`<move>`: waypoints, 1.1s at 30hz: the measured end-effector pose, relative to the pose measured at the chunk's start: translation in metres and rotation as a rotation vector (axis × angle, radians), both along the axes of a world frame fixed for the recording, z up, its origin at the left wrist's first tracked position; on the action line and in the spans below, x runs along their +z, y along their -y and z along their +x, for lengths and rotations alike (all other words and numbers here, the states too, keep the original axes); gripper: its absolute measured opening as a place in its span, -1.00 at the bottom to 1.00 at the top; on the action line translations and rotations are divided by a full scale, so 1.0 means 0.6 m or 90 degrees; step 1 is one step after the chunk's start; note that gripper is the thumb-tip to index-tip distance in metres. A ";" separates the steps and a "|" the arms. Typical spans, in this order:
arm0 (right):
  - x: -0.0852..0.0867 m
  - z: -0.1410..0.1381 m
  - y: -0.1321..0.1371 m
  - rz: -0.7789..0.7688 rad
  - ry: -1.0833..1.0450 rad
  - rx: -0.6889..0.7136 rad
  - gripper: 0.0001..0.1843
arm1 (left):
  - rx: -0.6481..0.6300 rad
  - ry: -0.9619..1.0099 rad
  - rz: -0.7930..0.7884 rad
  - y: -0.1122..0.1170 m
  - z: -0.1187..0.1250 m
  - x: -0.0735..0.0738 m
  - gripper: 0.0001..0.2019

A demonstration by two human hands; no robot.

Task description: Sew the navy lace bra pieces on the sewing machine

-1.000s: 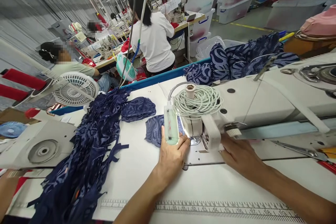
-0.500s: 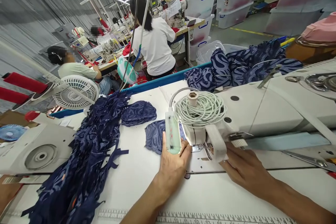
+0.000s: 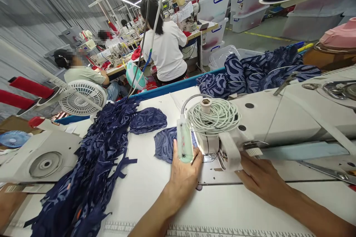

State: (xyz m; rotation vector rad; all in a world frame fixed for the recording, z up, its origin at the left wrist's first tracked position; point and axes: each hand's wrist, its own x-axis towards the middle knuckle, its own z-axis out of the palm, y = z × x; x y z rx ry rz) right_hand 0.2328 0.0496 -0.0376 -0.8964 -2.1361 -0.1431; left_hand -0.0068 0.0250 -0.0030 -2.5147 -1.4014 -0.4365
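Observation:
My left hand [image 3: 184, 172] rests on a navy patterned fabric piece [image 3: 164, 146], just left of the presser foot [image 3: 209, 157] of a white sewing machine [image 3: 267, 114]. Its thumb is apart from the fingers; a lit lamp [image 3: 185, 142] hides part of them. My right hand [image 3: 260, 177] reaches in to the right of the needle area, its fingertips hidden behind the machine head. Whether it holds anything cannot be seen. Behind the fabric piece lies a stack of similar navy pieces [image 3: 148, 120].
A long heap of navy fabric strips [image 3: 91, 155] covers the table's left. Coiled pale cord [image 3: 217, 116] sits on the machine head. Scissors [image 3: 330, 170] lie at right. Bundled navy fabric [image 3: 250, 72] lies behind the machine. A fan [image 3: 83, 97] and seated co-workers are beyond.
The view has shifted slightly, so most things appear a little to the right. Both hands keep nearly the same place at the machine.

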 end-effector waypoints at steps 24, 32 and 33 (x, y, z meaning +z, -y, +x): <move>0.022 -0.009 -0.006 -0.016 -0.008 -0.013 -0.72 | 0.017 0.146 -0.026 -0.007 -0.003 0.007 -0.86; 0.025 -0.014 -0.011 0.022 0.008 -0.001 -0.73 | 0.081 0.020 0.004 -0.016 0.001 -0.020 -0.79; 0.029 -0.014 -0.011 0.033 0.006 0.004 -0.74 | 0.088 0.014 0.007 -0.016 0.002 -0.022 -0.80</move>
